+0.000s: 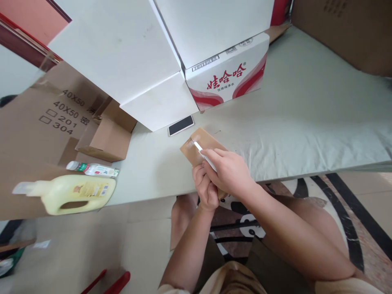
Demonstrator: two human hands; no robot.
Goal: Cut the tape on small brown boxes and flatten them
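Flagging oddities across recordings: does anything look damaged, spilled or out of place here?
The brown piece has whitish patches near the tip of the white tool, unlike its otherwise plain surface; their cause is unclear.

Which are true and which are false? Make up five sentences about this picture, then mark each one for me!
1. The right hand holds a slim white tool. True.
2. A pale yellow plastic jug with a handle is beside a white-capped plastic bottle. True.
3. The bottle is bigger than the jug. False: the jug is bigger.
4. The left hand grips a flat, tan, cardboard-like piece. True.
5. The right hand touches the jug. False: the jug is well apart from it.
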